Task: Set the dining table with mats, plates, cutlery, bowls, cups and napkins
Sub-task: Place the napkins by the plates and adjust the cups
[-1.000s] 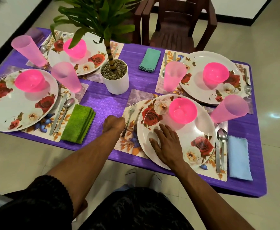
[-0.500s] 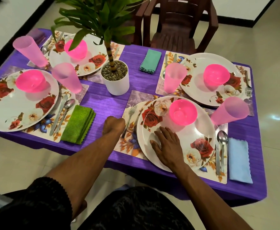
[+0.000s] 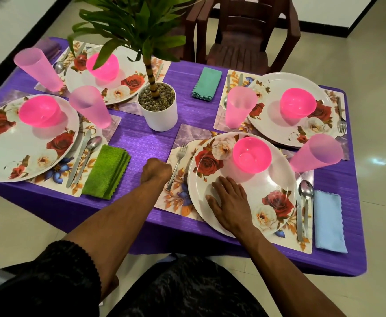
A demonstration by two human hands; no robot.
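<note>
Head view, four plates (image 3: 244,186), four bowls (image 3: 252,154), left grip (image 3: 156,170) fisted, right grip (image 3: 232,203) flat.

This is a home dining room. A table (image 3: 141,143) under a purple cloth carries four floral mats, each with a rose-patterned plate (image 3: 276,170), a pink bowl (image 3: 251,154), a pink cup (image 3: 315,154), cutlery and a folded napkin (image 3: 328,220). A potted plant (image 3: 157,106) in a white pot stands at the middle. A brown plastic chair (image 3: 242,35) sits at the far side, on a pale tiled floor (image 3: 375,99) edged by dark skirting below white walls.
</note>
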